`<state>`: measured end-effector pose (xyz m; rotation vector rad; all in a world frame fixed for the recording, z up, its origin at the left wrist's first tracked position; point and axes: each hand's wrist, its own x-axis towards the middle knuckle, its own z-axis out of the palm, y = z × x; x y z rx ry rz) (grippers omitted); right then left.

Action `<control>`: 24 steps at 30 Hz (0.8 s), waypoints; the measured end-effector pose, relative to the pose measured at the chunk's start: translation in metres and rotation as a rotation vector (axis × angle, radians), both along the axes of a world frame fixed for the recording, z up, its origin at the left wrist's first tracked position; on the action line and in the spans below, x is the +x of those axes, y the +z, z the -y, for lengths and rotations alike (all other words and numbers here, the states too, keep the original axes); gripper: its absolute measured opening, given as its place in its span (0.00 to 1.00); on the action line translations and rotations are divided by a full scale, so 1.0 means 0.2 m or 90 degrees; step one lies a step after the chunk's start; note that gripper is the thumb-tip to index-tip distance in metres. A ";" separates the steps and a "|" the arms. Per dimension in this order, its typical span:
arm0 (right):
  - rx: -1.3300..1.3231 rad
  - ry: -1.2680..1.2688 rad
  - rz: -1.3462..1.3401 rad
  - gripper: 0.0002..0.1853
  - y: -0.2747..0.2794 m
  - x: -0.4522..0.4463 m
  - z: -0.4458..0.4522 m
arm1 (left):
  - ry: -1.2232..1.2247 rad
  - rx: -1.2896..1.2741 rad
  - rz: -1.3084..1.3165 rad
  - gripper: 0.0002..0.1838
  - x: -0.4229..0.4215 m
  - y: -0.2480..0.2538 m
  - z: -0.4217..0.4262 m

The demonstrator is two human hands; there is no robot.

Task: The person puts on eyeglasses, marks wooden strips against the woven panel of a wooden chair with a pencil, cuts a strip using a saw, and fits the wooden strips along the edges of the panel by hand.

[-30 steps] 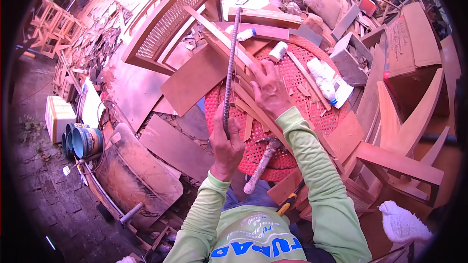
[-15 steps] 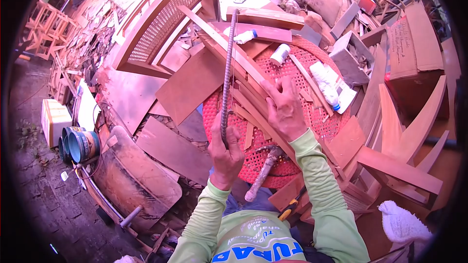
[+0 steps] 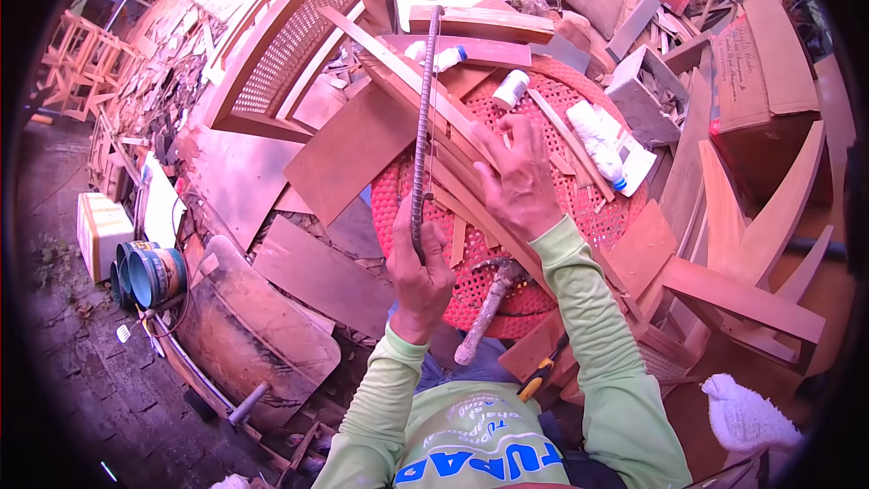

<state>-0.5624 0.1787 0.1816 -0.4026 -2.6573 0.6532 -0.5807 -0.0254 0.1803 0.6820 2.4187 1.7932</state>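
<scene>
My left hand is wrapped round the lower end of a bow saw, a bent ribbed rod with a thin blade or wire along its right side. The saw stands across several long wooden strips. My right hand rests on the strips to the right of the saw, its fingers bent over the wood; thumb and forefinger lie along the top edge. Under the strips is a round red woven seat. A hammer lies on its near edge, below my hands.
White bottles and a white container lie on the woven seat. A cane-backed chair frame stands at the upper left, buckets at the left. At the right are a cardboard box and curved wooden parts.
My right hand has shifted slightly along the strips and its fingers have changed their bend. My left hand stays on the saw. The view has moved a little.
</scene>
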 end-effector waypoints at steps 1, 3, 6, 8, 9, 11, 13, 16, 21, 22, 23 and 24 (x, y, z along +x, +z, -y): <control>0.018 0.009 -0.018 0.29 -0.01 -0.03 -0.01 | -0.001 -0.003 -0.007 0.23 0.00 0.00 -0.01; 0.016 0.025 -0.008 0.31 -0.04 -0.07 -0.03 | -0.006 -0.010 -0.020 0.23 0.01 0.01 -0.02; -0.037 0.060 0.022 0.32 -0.13 -0.12 -0.05 | -0.001 -0.003 -0.039 0.20 0.02 0.00 -0.06; -0.063 0.065 0.010 0.33 -0.20 -0.13 -0.05 | 0.003 -0.007 -0.048 0.19 0.03 -0.01 -0.07; -0.075 0.066 0.004 0.33 -0.20 -0.13 -0.05 | 0.005 -0.008 -0.052 0.19 0.04 -0.01 -0.08; -0.079 0.065 0.018 0.33 -0.20 -0.13 -0.05 | 0.017 -0.002 -0.063 0.19 0.04 -0.03 -0.10; -0.078 0.060 0.027 0.33 -0.20 -0.13 -0.04 | 0.022 -0.002 -0.071 0.19 0.05 -0.06 -0.11; -0.072 0.058 0.022 0.34 -0.21 -0.14 -0.03 | 0.024 -0.012 -0.076 0.19 0.06 -0.07 -0.11; -0.081 0.063 0.004 0.36 -0.22 -0.14 -0.04 | 0.014 -0.046 -0.038 0.22 0.08 -0.05 -0.10; -0.082 0.063 0.003 0.36 -0.22 -0.14 -0.04 | 0.012 -0.053 -0.033 0.22 0.08 -0.05 -0.10; -0.084 0.064 0.002 0.36 -0.22 -0.14 -0.03 | 0.013 -0.056 -0.040 0.22 0.09 -0.05 -0.10; -0.086 0.064 0.001 0.37 -0.23 -0.14 -0.04 | 0.014 -0.053 -0.041 0.22 0.09 -0.05 -0.11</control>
